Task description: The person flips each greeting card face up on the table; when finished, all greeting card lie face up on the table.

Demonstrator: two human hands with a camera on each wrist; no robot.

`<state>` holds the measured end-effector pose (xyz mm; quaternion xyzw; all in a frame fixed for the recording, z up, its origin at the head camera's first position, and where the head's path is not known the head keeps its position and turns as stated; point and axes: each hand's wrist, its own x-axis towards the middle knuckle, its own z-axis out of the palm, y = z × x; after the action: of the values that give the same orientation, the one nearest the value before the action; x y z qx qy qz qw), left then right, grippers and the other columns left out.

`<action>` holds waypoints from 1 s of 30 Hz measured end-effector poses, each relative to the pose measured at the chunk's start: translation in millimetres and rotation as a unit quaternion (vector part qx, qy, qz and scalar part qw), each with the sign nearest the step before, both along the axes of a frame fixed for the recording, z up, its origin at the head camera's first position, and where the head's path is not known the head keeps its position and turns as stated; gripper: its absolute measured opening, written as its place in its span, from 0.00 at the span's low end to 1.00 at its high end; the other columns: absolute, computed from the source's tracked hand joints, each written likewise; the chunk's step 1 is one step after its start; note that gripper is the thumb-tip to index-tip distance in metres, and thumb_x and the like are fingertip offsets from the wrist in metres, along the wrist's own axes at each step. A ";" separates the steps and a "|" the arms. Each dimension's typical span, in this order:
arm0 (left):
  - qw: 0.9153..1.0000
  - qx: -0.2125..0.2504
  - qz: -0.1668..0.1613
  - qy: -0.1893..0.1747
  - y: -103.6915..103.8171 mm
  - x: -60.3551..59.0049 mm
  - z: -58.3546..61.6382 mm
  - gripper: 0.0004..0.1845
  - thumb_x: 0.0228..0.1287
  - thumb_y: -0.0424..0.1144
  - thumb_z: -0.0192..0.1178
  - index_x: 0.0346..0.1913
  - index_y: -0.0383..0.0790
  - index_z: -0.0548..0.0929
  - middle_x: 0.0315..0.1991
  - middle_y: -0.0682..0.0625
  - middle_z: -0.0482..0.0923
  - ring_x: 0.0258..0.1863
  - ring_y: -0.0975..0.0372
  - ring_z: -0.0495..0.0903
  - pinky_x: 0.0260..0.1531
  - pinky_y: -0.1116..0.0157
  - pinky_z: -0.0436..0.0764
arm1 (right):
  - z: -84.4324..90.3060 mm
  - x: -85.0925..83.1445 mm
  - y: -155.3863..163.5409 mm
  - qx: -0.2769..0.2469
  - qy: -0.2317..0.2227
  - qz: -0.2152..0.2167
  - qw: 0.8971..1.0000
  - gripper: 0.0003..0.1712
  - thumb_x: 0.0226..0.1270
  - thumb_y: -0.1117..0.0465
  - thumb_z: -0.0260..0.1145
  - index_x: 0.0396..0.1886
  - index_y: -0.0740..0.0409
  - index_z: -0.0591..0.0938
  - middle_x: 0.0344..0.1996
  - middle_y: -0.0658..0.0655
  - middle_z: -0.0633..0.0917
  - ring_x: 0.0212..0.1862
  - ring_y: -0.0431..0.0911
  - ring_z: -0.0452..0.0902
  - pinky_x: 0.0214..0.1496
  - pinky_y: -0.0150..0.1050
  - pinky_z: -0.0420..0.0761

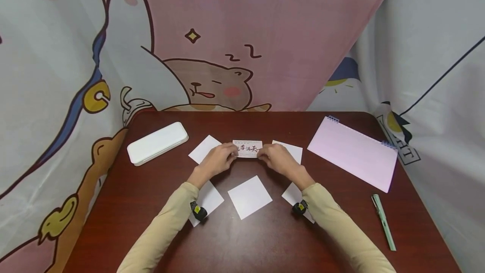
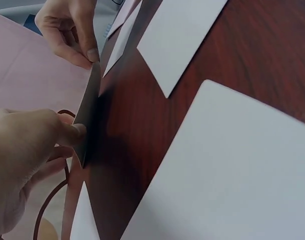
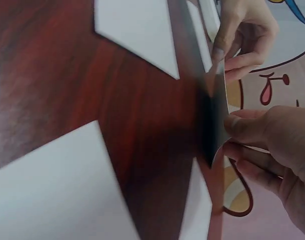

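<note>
A small white card (image 1: 248, 148) with dark brush characters is held a little above the dark wooden table (image 1: 265, 239), face up toward me. My left hand (image 1: 219, 159) pinches its left end and my right hand (image 1: 275, 157) pinches its right end. In the left wrist view the card (image 2: 89, 120) shows edge-on and dark, with my left thumb (image 2: 71, 134) on it and my right hand (image 2: 67, 30) beyond. In the right wrist view the card (image 3: 215, 117) is likewise edge-on between my right hand (image 3: 272, 145) and my left hand (image 3: 242, 35).
Several blank white cards lie around the hands, one in the middle (image 1: 249, 196). A white case (image 1: 157, 143) sits at the back left, a pink spiral notepad (image 1: 352, 153) at the right, a pale green pen (image 1: 383, 221) near the right edge. A cartoon cloth hangs behind.
</note>
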<state>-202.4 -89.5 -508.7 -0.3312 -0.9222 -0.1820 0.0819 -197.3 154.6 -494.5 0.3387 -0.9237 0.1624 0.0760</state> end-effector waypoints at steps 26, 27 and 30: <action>0.999 -0.035 -0.017 -0.023 18.2 0.1 -4.3 0.09 0.54 0.37 0.62 0.39 0.47 0.82 0.40 0.54 0.78 0.42 0.62 0.76 0.43 0.63 0.78 | -9.7 -0.6 23.7 -0.015 -0.040 -0.048 0.998 0.10 0.52 0.64 0.70 0.36 0.55 0.85 0.33 0.50 0.86 0.37 0.44 0.81 0.40 0.41 0.80; 0.999 -0.037 -0.017 -0.026 21.1 -1.1 -2.2 0.10 0.54 0.37 0.62 0.40 0.47 0.82 0.41 0.54 0.77 0.43 0.63 0.76 0.43 0.63 0.78 | -7.4 -1.4 26.9 -0.019 -0.047 -0.057 0.997 0.11 0.51 0.64 0.70 0.37 0.55 0.84 0.33 0.51 0.86 0.38 0.44 0.81 0.40 0.41 0.80; 0.998 -0.033 -0.017 -0.044 30.4 -5.8 2.8 0.12 0.54 0.38 0.62 0.44 0.46 0.81 0.43 0.52 0.77 0.43 0.62 0.75 0.44 0.63 0.77 | -1.2 -3.4 36.8 -0.022 -0.064 -0.077 0.995 0.14 0.52 0.61 0.70 0.41 0.55 0.83 0.37 0.52 0.85 0.40 0.45 0.81 0.41 0.42 0.80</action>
<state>-208.2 -59.0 -505.9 -0.3406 -0.9248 -0.1671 0.0277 -200.6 191.4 -495.7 0.2539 -0.9462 0.1974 0.0364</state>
